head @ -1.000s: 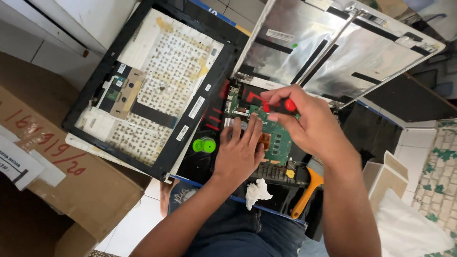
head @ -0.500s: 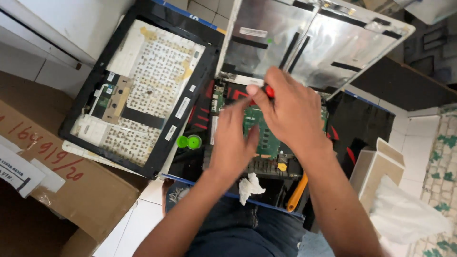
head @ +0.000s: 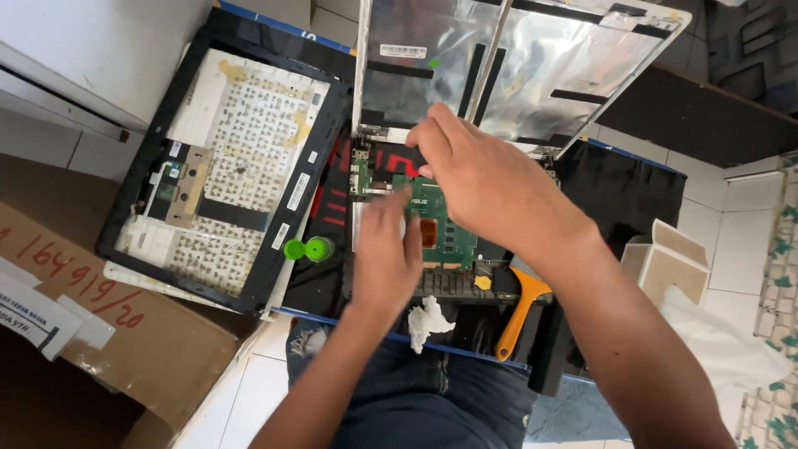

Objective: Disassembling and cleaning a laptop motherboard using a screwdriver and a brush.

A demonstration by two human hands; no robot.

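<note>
An opened laptop base lies on my lap with its green motherboard (head: 445,229) bare. My left hand (head: 386,254) lies flat on the board's left part, fingers pointing up towards the hinge. My right hand (head: 486,179) hovers over the top of the board with its fingers curled shut around a screwdriver. The tool is almost wholly hidden in the fist, near the left hinge. The silver foil-backed screen lid (head: 532,58) stands open behind both hands.
The black keyboard cover (head: 233,166) lies face down at the left, with two green caps (head: 306,249) beside it. An orange scraper (head: 519,312) and a crumpled tissue (head: 428,320) sit at the base's near edge. A cardboard box (head: 100,341) is at lower left, a small white box (head: 669,262) at right.
My right hand has slid left and up along the board towards the hinge, and the screwdriver's red handle is now covered by the fingers. My left hand stays on the board.
</note>
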